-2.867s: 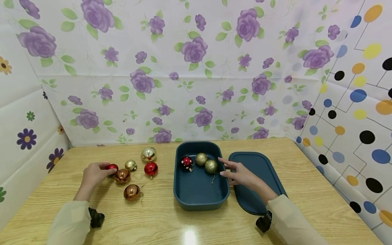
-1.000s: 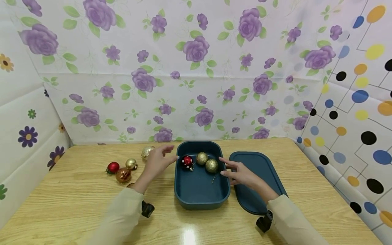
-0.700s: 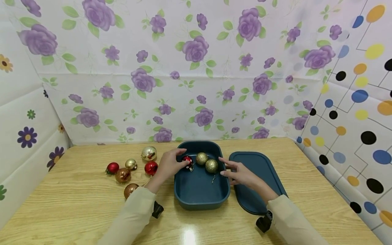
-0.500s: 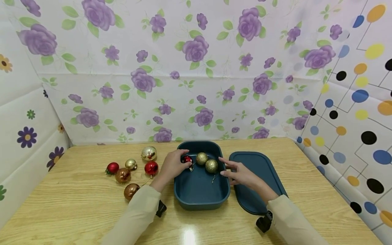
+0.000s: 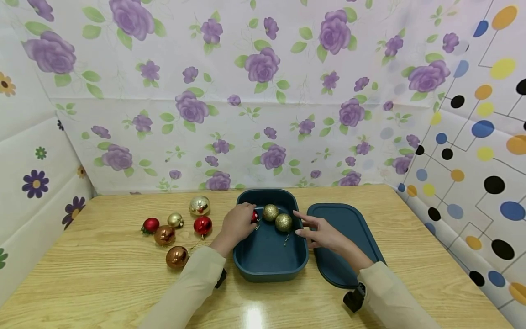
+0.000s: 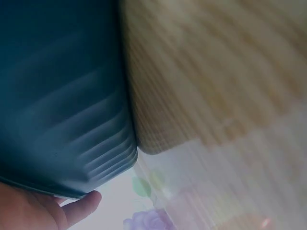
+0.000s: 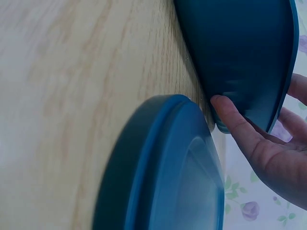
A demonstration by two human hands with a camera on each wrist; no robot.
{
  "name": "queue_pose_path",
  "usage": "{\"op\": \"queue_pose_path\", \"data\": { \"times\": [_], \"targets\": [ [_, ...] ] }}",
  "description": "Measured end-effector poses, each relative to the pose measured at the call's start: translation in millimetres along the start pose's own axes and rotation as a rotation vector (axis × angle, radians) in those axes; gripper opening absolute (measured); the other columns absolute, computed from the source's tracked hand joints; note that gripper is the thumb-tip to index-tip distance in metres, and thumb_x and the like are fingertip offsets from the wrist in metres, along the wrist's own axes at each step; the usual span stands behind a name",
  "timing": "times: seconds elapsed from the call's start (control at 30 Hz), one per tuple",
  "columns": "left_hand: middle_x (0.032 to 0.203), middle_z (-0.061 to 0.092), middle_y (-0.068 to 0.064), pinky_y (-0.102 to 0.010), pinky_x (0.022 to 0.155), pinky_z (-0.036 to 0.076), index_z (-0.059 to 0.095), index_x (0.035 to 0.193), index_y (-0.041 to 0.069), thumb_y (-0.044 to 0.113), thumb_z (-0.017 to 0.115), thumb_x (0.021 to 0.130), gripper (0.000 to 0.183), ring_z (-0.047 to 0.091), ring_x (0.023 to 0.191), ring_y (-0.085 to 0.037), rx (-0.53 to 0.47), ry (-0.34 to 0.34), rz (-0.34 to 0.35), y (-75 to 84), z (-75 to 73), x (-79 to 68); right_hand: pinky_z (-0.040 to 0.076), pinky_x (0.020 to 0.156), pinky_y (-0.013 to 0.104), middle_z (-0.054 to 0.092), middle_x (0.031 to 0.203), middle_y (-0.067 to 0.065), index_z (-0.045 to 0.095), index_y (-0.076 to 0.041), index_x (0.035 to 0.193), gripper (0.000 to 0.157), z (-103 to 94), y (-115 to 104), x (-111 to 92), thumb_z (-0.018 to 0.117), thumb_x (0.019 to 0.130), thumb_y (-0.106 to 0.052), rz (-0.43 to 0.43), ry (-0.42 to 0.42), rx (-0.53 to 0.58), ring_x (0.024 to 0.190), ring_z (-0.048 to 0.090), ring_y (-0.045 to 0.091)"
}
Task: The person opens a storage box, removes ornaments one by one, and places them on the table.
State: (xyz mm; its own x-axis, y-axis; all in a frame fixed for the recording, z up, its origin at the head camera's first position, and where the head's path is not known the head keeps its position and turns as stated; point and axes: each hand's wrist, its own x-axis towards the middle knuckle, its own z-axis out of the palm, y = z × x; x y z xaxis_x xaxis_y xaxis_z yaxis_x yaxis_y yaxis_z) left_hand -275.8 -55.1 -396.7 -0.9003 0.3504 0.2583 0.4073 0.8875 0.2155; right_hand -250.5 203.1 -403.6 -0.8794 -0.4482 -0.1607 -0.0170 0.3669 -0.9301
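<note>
My left hand [image 5: 237, 224] reaches over the left wall of a dark blue plastic box [image 5: 271, 274], fingers bent down around a red Christmas bauble with white dots [image 5: 255, 215]. The hand covers most of that bauble. In the left wrist view, part of the left hand [image 6: 36, 211] shows at the rim. Two glittery gold baubles [image 5: 270, 213] lie nearby inside the box. My right hand [image 5: 322, 233] rests at the right wall with fairly straight fingers, some over the rim. In the right wrist view, one finger [image 7: 232, 115] lies along the outer wall.
A dark blue lid [image 5: 345, 242] lies flat right of the box, under the right forearm. Left of the box, on the wooden table [image 5: 102, 283], sit red baubles [image 5: 203, 225], copper baubles [image 5: 177, 257] and shiny gold baubles [image 5: 199, 206]. A flowered cloth [image 5: 263, 114] hangs behind.
My left hand has left the red bauble at far left, moved right to the box and lowered over the dotted bauble. The right hand stays put at the box's right wall.
</note>
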Motion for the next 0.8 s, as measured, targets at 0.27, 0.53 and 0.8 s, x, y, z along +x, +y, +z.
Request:
{"op": "queue_pose_path", "data": {
  "times": [0.27, 0.53, 0.8],
  "targets": [
    [0.107, 0.063, -0.015, -0.036, 0.075, 0.052, 0.064, 0.110, -0.002, 0.011, 0.073, 0.074, 0.039, 0.061, 0.093, -0.027, 0.072, 0.044, 0.030, 0.9, 1.5, 0.5, 0.051, 0.068, 0.040, 0.021, 0.144, 0.030, 0.028, -0.023, 0.145, 0.068, -0.3, 1, 1, 0.061, 0.086, -0.033, 0.007, 0.005, -0.002, 0.113, 0.050, 0.031],
    [0.106, 0.064, -0.012, -0.048, 0.086, 0.045, 0.065, 0.108, 0.003, 0.015, 0.074, 0.075, 0.037, 0.061, 0.094, -0.027, 0.066, 0.067, 0.011, 1.8, 0.1, -0.5, 0.052, 0.069, 0.039, 0.021, 0.144, 0.029, 0.027, -0.021, 0.145, 0.069, 0.6, 1, 2, 0.062, 0.086, -0.032, 0.011, 0.013, 0.001, 0.118, 0.045, 0.035],
    [0.110, 0.064, -0.013, -0.055, 0.094, 0.037, 0.064, 0.113, 0.003, 0.019, 0.074, 0.076, 0.041, 0.060, 0.101, -0.028, -0.036, 0.149, 0.026, 1.7, -10.8, -8.1, 0.051, 0.066, 0.038, 0.022, 0.144, 0.028, 0.028, -0.023, 0.144, 0.067, 1.3, 0, 1, 0.062, 0.087, -0.032, 0.015, 0.018, 0.001, 0.114, 0.047, 0.035]
  ]
}}
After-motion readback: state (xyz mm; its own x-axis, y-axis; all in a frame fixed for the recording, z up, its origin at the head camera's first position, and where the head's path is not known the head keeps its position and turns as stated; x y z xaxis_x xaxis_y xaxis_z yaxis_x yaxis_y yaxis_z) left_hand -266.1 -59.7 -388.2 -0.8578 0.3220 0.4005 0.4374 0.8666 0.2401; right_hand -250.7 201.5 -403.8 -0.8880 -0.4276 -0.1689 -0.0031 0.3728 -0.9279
